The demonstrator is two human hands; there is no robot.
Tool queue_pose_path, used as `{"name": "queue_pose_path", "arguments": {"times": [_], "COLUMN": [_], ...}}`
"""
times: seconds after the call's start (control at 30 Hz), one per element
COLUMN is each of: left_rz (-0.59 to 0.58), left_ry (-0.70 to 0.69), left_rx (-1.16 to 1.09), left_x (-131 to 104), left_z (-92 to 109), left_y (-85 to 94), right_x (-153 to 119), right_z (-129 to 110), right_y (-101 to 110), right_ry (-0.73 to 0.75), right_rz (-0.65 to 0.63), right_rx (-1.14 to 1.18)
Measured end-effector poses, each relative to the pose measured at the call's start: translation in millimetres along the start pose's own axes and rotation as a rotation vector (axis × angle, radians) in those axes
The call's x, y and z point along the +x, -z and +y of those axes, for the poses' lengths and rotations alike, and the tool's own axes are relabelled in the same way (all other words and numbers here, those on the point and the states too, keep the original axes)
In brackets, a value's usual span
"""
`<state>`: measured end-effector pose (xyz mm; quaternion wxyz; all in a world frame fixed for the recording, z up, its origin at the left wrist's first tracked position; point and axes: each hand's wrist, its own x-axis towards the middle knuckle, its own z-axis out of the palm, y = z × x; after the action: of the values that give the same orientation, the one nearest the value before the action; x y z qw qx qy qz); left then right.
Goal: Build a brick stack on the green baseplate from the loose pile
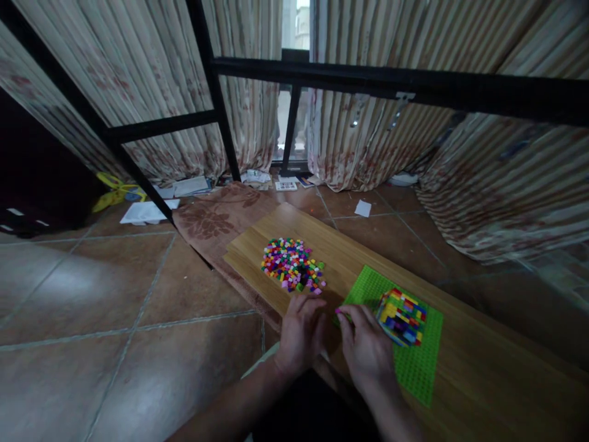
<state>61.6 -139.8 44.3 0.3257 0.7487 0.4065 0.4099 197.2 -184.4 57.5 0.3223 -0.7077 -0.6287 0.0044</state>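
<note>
My right hand (369,345) pinches a small pink toy brick (338,310) between thumb and fingertips, over the near left edge of a green baseplate (426,368). On that plate, just right of the hand, stands a multicoloured brick structure (404,316) of stacked small bricks. My left hand (300,331) is raised near the bench's front edge, its fingers loosely curved and apart, with nothing visible in them. Just beyond its fingertips lies a loose pile of small coloured bricks (288,258).
The pile and plate rest on a long wooden bench (340,245). A brown patterned cloth (216,221) lies at its left. Black metal bars (350,77) cross in front of striped curtains (368,141). Papers (147,212) and a yellow object (113,189) lie on the tiled floor.
</note>
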Motion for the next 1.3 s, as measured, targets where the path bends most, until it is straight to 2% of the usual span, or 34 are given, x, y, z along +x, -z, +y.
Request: {"name": "queue_pose_path", "arguments": {"times": [0.17, 0.27, 0.33, 0.43, 0.57, 0.67, 0.8, 0.87, 0.97, 1.07, 1.17, 1.3], "left_rz": [0.097, 0.07, 0.04, 0.031, 0.034, 0.043, 0.054, 0.083, 0.19, 0.272, 0.232, 0.119], "left_ry": [0.033, 0.041, 0.038, 0.043, 0.059, 0.07, 0.046, 0.034, 0.052, 0.098, 0.118, 0.086], "left_rx": [0.271, 0.399, 0.442, 0.448, 0.415, 0.389, 0.309, 0.249, 0.231, 0.304, 0.39, 0.47], "left_x": [5.7, 11.7, 16.6, 23.9, 30.6, 31.6, 28.1, 26.6, 28.6, 37.2, 48.6, 62.4], "left_z": [-40.9, -57.3, -64.0, -69.0, -70.1, -70.5, -73.3, -75.1, -78.0, -82.1, -87.4, -92.5], "left_y": [38.5, 48.0, 48.6, 45.4, 42.1, 42.8, 46.7, 49.7, 55.0, 59.6, 62.9, 66.7], "right_x": [40.2, 59.4, 68.3, 77.1, 83.8, 85.3, 84.7, 86.4, 94.2, 103.5, 106.0, 104.6], "right_z": [-7.4, -4.2, -3.5, -5.8, -10.4, -11.5, -9.4, -9.3, -14.4, -23.2, -25.3, -15.9], "right_y": [-44.3, -54.5, -56.5, -59.9, -72.1, -79.6, -78.5, -76.0, -76.4, -83.4, -90.4, -90.7], "right_ry": [-0.015, -0.029, -0.041, -0.025, 0.003, -0.016, -0.044, -0.064, -0.06, 0.05, 0.186, 0.203], "right_rz": [-0.126, -0.192, -0.189, -0.18, -0.234, -0.227, -0.215, -0.205, -0.182, -0.197, -0.255, -0.279], "right_rx": [-0.122, -0.154, -0.146, -0.093, -0.061, -0.086, -0.11, -0.112, -0.105, -0.041, 0.002, -0.048]}}
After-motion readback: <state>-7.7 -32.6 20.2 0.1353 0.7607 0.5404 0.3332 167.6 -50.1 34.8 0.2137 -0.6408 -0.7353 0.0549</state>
